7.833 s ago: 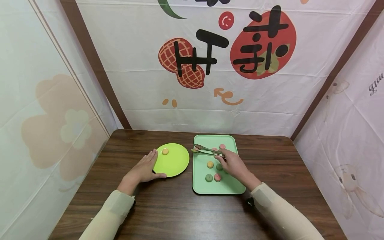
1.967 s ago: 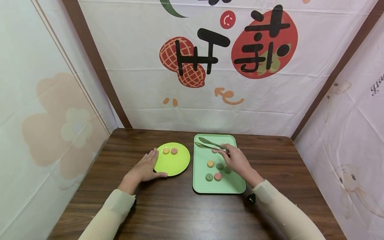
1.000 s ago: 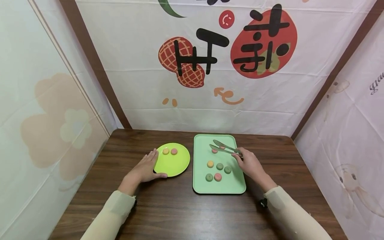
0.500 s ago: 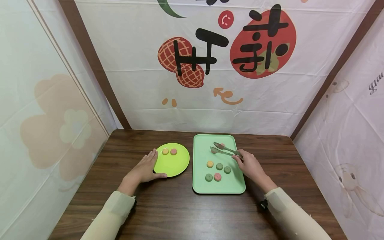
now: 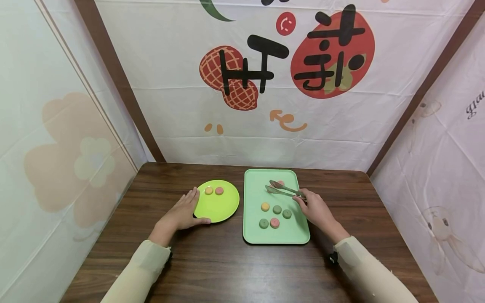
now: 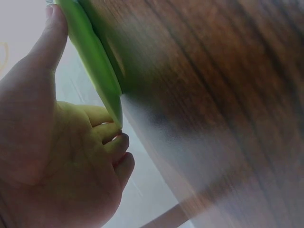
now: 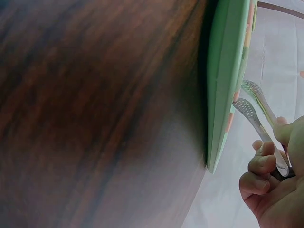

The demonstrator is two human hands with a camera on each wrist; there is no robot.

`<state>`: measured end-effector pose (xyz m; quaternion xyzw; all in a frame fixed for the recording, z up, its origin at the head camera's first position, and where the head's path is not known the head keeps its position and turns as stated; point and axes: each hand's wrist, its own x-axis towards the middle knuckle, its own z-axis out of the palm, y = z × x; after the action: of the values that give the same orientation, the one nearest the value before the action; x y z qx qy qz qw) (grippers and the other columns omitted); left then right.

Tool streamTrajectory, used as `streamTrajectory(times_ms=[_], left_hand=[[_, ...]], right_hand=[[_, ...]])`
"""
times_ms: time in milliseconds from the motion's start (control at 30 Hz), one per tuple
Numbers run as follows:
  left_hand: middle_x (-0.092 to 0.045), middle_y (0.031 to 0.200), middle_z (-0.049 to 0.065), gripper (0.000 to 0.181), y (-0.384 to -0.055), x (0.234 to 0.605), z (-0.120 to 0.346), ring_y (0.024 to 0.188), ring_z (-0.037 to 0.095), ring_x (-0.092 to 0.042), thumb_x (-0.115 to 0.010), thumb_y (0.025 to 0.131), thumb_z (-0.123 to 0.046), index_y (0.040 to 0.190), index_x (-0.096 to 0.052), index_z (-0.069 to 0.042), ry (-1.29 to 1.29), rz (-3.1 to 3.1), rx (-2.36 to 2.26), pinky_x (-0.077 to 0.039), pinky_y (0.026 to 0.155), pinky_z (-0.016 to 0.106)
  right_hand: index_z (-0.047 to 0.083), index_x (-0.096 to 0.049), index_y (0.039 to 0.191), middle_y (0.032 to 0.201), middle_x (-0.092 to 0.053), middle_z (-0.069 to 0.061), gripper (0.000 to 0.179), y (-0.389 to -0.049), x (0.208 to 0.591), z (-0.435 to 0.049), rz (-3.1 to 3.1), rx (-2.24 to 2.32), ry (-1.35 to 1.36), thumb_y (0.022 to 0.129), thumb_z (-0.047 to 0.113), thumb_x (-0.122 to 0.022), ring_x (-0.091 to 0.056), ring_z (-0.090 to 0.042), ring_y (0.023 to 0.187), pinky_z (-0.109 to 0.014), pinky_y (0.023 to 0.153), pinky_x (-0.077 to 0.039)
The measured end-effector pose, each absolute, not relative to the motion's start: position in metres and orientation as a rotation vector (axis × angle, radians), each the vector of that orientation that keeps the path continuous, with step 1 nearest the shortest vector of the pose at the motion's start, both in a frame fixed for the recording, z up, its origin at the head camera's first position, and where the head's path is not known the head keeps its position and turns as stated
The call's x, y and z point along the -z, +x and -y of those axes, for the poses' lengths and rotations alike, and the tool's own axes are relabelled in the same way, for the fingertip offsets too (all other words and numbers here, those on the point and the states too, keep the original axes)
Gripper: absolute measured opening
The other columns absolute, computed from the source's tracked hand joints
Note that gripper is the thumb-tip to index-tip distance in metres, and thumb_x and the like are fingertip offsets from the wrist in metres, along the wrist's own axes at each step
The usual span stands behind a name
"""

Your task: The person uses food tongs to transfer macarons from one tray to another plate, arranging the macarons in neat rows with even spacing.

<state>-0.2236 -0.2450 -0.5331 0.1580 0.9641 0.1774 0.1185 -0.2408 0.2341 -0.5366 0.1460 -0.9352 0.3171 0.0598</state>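
- Perforated metal tongs (image 5: 279,185) are gripped in curled fingers of the right hand (image 5: 316,210), their arms parted over the mint rectangular tray (image 5: 254,189).
- A glossy round plate (image 5: 216,209) is touched by the left hand (image 5: 181,214), fingers outstretched.
- Round, pastel macarons (image 5: 277,209) are spread across tray and plate.
- Bold black characters (image 5: 268,46) are printed on the white backdrop (image 5: 333,126).

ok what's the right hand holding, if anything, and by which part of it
The right hand holds the tongs by the end opposite their perforated tips.
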Motion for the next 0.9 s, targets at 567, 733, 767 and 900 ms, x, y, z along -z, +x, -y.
streamTrajectory(times_ms=[567,733,767,900], left_hand=[[-0.005,0.176,0.032,0.131,-0.224,0.534,0.246,0.164,0.046,-0.009,-0.072,0.09,-0.074,0.167,-0.009,0.012,0.446,-2.8,-0.518,-0.012,0.134,0.059],[-0.005,0.176,0.032,0.131,-0.226,0.534,0.246,0.164,0.045,-0.009,-0.073,0.09,-0.073,0.167,-0.009,0.012,0.449,-2.81,-0.514,-0.012,0.134,0.058],[-0.006,0.175,0.032,0.131,-0.226,0.534,0.246,0.164,0.046,-0.01,-0.073,0.09,-0.073,0.166,-0.01,0.013,0.453,-2.814,-0.515,-0.012,0.134,0.059],[-0.007,0.175,0.033,0.131,-0.225,0.534,0.246,0.164,0.046,-0.011,-0.074,0.09,-0.072,0.166,-0.011,0.013,0.453,-2.815,-0.508,-0.013,0.134,0.058]], right_hand=[[0.004,-0.072,0.121,0.1,-0.075,-0.008,0.026,-0.242,0.533,-0.228,2.802,-0.927,0.49,0.108,0.026,-0.069,-0.074,-0.024,0.089,-0.04,0.068,-0.061],[0.002,-0.072,0.122,0.102,-0.076,-0.009,0.029,-0.243,0.529,-0.222,2.785,-0.935,0.503,0.108,0.028,-0.069,-0.075,-0.027,0.091,-0.043,0.071,-0.063],[0.002,-0.072,0.124,0.104,-0.076,-0.01,0.031,-0.243,0.529,-0.221,2.785,-0.935,0.505,0.109,0.028,-0.068,-0.076,-0.028,0.093,-0.044,0.073,-0.064],[0.002,-0.072,0.125,0.106,-0.076,-0.011,0.031,-0.242,0.528,-0.217,2.793,-0.943,0.515,0.109,0.028,-0.068,-0.076,-0.029,0.095,-0.045,0.075,-0.064]])
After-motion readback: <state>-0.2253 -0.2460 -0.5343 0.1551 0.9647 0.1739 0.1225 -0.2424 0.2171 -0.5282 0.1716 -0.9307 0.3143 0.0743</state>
